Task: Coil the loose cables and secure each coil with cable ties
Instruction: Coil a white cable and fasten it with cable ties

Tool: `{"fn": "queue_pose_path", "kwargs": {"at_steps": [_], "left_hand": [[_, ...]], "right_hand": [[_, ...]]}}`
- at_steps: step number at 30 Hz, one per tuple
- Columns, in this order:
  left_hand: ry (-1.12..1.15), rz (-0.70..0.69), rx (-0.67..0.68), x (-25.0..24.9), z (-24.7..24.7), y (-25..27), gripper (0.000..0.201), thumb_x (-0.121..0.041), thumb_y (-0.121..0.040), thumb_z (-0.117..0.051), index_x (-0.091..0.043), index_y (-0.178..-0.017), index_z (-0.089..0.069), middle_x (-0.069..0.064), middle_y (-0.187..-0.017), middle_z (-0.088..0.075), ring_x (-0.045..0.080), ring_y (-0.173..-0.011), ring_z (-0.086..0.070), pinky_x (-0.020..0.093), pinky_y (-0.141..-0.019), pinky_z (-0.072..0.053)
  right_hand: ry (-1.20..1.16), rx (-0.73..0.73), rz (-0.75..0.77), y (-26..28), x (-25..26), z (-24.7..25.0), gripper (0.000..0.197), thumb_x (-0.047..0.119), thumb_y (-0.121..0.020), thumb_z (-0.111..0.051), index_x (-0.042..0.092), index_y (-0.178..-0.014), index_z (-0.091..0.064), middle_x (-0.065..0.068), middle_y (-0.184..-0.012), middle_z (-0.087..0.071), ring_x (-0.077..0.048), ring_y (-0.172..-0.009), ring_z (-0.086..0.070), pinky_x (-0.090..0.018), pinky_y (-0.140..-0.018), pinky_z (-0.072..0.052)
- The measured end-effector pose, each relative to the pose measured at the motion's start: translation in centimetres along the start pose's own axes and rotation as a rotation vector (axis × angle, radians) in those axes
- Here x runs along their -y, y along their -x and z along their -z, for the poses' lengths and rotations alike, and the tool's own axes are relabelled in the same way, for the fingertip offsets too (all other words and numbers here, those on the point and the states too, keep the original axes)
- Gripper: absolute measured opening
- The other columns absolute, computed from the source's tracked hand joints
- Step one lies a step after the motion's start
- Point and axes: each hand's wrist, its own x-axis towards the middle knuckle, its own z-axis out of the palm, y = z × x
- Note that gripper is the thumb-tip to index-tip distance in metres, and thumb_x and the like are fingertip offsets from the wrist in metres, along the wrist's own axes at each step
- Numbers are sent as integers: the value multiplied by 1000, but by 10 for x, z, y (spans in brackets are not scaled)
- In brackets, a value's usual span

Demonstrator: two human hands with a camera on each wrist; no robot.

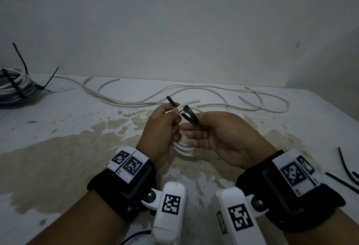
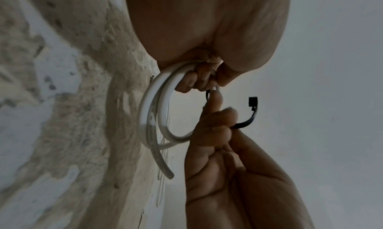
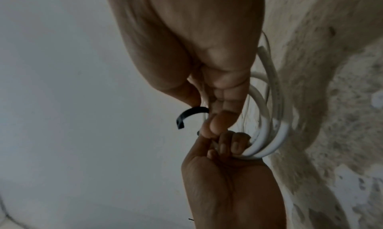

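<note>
Two hands are raised together over the stained white table (image 1: 58, 128), with a small coil of white round cable (image 2: 153, 117) held between them and a black plastic cable tie (image 1: 191, 116) wrapped about its bundle. The left hand (image 1: 161, 128) has its fingers curled around the coil strands and pinches one black end of the tie; the right hand (image 1: 223, 137) has its fingers curled onto the other part of the tie. The step in hand is judged to be threading the tail into the head. It would be done best with the strands kept bunched tight, the head turned to face the tail, and the tie pulled snug only once every loop is inside. The square tie head (image 2: 253, 101) is shown free and unthreaded in the left wrist view, as in the right wrist view; in the head view it cannot be made out. Only the head view shows the rest: loose white cable (image 1: 194, 91) lying across the far table, a tied grey-and-white cable bundle (image 1: 15, 87) at far left, and spare black ties (image 1: 343, 165) at near right.
</note>
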Motion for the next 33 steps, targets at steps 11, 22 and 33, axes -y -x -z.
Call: {"fn": "queue_pose_path", "kwargs": {"at_steps": [11, 22, 33], "left_hand": [[-166, -69, -34, -3, 3, 1, 21, -7, -94, -46, -22, -98, -60, -3, -56, -44, 9, -44, -35, 24, -45, -29], [-513, -198, -38, -3, 4, 1, 32, -23, -94, -53, -36, -121, -63, -5, -81, -65, 4, -46, -45, 26, -53, -41], [-639, -350, -36, -8, 1, 9, 27, -13, -93, -53, -20, -116, -68, -1, -99, -71, -14, -86, -50, 14, -59, -42]], "right_hand": [[850, -190, 504, -4, 1, -5, 9, 25, -86, -65, 24, -86, -74, 3, -73, -67, -6, -62, -56, -16, -58, -39], [420, -207, 562, -8, -13, 1, 23, 8, -89, -59, 26, -102, -62, 3, -69, -69, -8, -58, -64, -25, -59, -55], [426, -250, 609, -4, -19, 5, 14, 13, -94, -54, 20, -100, -65, 0, -84, -67, -13, -56, -65, -25, -53, -54]]}}
